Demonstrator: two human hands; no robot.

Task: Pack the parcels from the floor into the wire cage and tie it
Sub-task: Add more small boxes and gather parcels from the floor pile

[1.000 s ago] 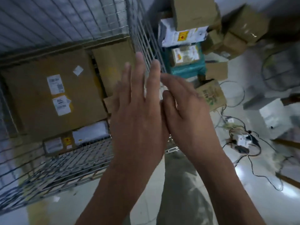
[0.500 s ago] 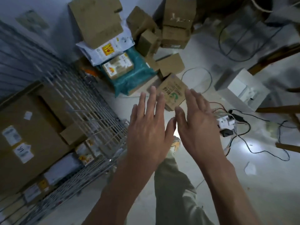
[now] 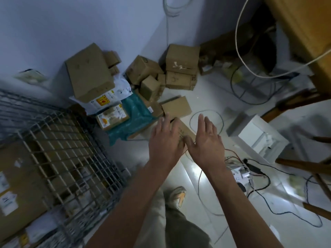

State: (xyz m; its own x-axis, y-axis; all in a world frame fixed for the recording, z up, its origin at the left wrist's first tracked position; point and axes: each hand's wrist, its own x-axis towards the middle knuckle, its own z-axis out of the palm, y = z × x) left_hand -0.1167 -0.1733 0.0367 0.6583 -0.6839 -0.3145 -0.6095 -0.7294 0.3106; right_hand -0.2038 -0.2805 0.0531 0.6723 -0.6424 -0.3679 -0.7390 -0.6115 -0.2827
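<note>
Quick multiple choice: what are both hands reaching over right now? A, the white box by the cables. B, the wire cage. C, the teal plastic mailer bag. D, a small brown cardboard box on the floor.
D: the left hand and right hand, fingers straight, hover over the small brown cardboard box on the floor, holding nothing.

To my right I see a white box (image 3: 258, 138) on the pale tiled floor (image 3: 206, 199), near a tangle of thin cables (image 3: 259, 178) around a small white device (image 3: 240, 174). A thick pale cable (image 3: 240, 49) loops by wooden furniture (image 3: 304, 27). My shoe (image 3: 177, 196) is below.
</note>
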